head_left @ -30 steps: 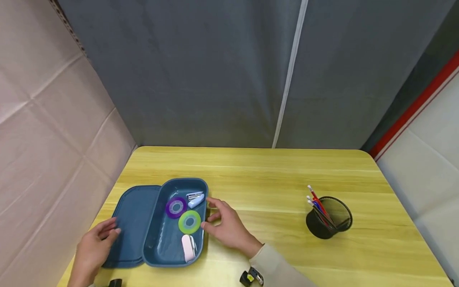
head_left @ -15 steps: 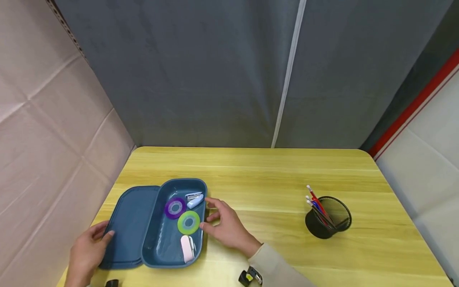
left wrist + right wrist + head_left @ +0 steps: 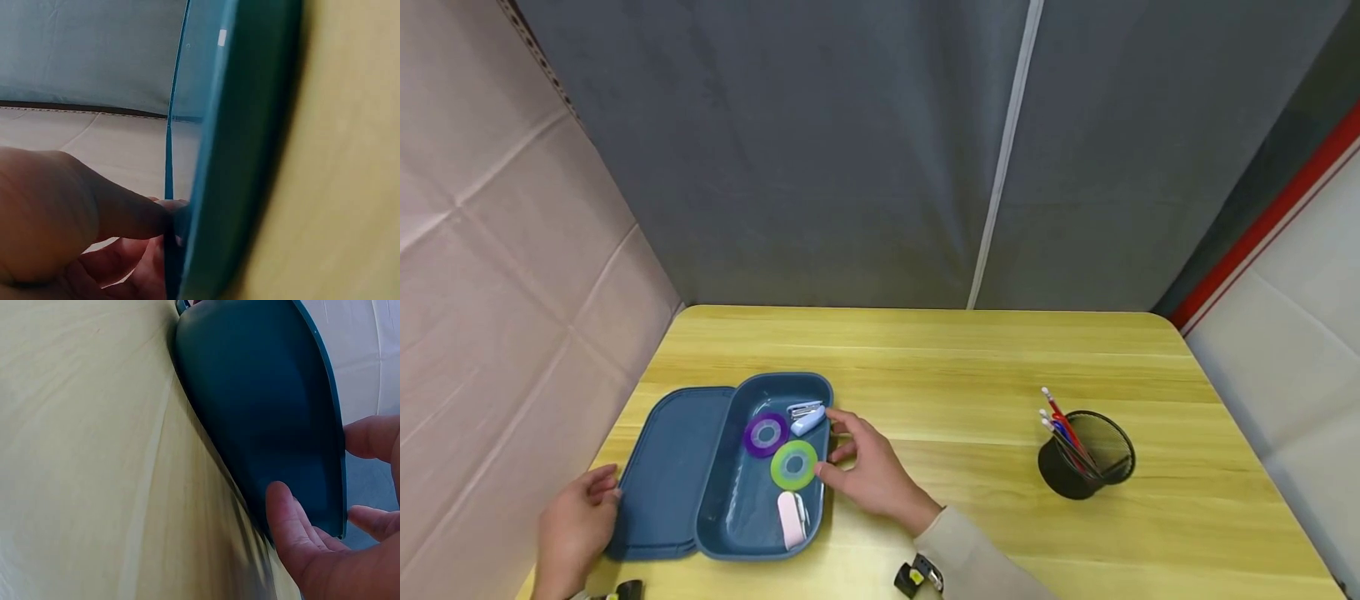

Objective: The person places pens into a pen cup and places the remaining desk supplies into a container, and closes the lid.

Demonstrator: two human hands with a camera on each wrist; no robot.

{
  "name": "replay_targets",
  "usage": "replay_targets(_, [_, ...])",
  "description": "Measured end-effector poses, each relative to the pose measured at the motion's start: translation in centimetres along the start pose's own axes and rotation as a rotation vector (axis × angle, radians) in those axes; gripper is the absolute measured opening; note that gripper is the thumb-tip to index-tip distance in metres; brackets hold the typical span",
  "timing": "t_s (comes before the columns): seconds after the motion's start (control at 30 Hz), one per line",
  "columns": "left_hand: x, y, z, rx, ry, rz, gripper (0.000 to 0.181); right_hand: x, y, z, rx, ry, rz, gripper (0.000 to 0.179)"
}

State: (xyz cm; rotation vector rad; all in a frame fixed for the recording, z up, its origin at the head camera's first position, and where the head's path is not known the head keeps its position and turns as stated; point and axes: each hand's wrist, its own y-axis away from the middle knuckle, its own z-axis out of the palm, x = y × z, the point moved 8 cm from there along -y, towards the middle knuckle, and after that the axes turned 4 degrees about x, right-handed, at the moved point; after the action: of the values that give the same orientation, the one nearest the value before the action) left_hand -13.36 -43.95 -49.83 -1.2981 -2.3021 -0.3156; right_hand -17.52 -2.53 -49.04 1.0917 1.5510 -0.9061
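Observation:
A dark blue plastic box (image 3: 730, 521) stands uncovered on the table, its matching lid (image 3: 670, 467) directly left of it. Inside lie a purple tape roll (image 3: 754, 446), a green tape roll (image 3: 786, 481), a light blue stapler (image 3: 808, 421) and a pink stapler (image 3: 790, 518). My left hand (image 3: 577, 521) is at the lid's left edge, thumb tip right at the rim in the left wrist view. My right hand (image 3: 876, 471) touches the box's right wall (image 3: 269, 394) with spread, loosely bent fingers, some tips at the rim.
A black mesh pen cup (image 3: 1067, 473) with several pencils (image 3: 1055, 407) stands on the right of the wooden table (image 3: 955, 367). A grey curtain (image 3: 850, 167) hangs behind, and a pale cloth wall (image 3: 512, 333) rises close on the left.
My left hand has drawn left from over the lid to its outer edge. My right hand stays beside the box, and the box and its contents have hardly moved.

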Motion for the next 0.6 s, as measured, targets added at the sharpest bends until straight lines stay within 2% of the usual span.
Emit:
replay_targets(0.23, [-0.1, 0.0, -0.2, 0.012, -0.035, -0.019, 0.037, -0.1, 0.1, 0.0, -0.002, 0.007, -0.001, 0.078])
replay_targets(0.4, [-0.1, 0.2, -1.2, 0.054, -0.019, 0.005, 0.033, 0.0, 0.1, 0.0, -0.002, 0.003, -0.001, 0.078])
replay_targets(0.5, [-0.2, 0.2, -1.6, 0.041, 0.044, -0.002, 0.033, 0.2, 0.1, 0.0, 0.003, 0.001, 0.008, 0.079])
replay_targets(0.6, [-0.7, 0.3, -1.5, -0.008, 0.120, -0.063, 0.036, 0.4, 0.0, -0.1, 0.005, -0.008, 0.007, 0.079])
